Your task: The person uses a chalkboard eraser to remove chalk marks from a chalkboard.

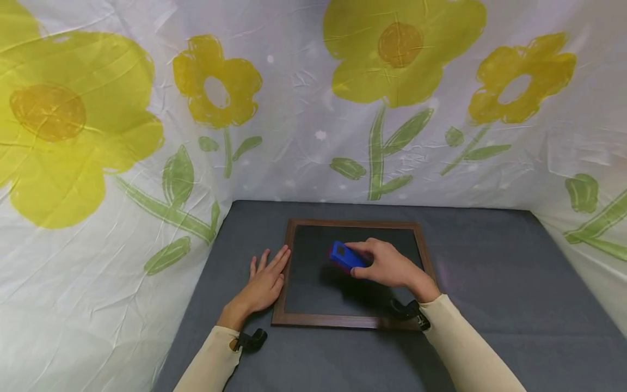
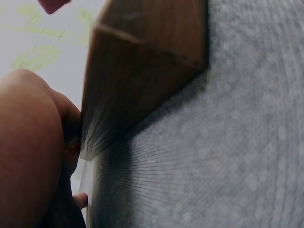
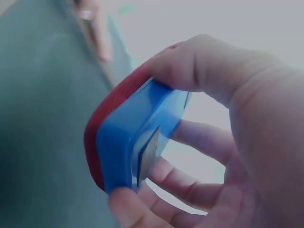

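Observation:
A blackboard (image 1: 308, 288) in a brown wooden frame lies flat on the dark table. My right hand (image 1: 389, 264) grips a blue board eraser (image 1: 349, 257) above the middle of the board, and its shadow falls on the surface below. In the right wrist view, thumb and fingers pinch the blue body of the eraser (image 3: 126, 137), and its red felt side faces the board, apart from it. At the board's left edge my left hand (image 1: 264, 283) lies with fingers extended, fingertips touching the frame. The left wrist view shows the frame's corner (image 2: 142, 61) close up.
Dark grey cloth (image 1: 509, 294) covers the table around the board. A white curtain (image 1: 294, 136) printed with yellow flowers hangs behind and along the sides. Each wrist wears a black camera band (image 1: 252, 341).

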Demonstrator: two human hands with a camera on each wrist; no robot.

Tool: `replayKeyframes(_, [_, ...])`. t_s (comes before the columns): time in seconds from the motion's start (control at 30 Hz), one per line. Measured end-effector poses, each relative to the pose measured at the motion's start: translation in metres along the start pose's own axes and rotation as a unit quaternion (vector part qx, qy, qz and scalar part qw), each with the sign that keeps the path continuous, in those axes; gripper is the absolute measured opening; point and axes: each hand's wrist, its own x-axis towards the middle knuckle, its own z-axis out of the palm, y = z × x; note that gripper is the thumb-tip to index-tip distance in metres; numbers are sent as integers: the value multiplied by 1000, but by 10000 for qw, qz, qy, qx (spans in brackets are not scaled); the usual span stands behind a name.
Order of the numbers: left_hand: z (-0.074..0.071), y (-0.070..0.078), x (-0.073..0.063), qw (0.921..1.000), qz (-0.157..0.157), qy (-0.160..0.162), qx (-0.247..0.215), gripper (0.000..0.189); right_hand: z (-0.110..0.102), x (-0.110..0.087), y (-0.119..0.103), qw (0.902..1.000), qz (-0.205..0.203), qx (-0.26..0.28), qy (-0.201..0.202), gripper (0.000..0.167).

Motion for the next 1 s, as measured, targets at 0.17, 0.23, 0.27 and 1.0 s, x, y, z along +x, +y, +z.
replayKeyframes(0.17, [4,-8,2,9999,80,7,-60,65,-45,-22,12,9975,426,208,526,72])
replayKeyframes(0.23, [6,-10,2,9999,101,2,-55,65,-62,-32,19,9948,668,215,744,74])
replayKeyframes(0.27, [7,-11,2,9999,116,11,-70,65,-69,-38,23,9929,808,207,851,75])
replayKeyframes(1.0, [-2,3,1,9998,-107,-154,-7,65,-78,-120,123,9454,2837,-793,1396,101])
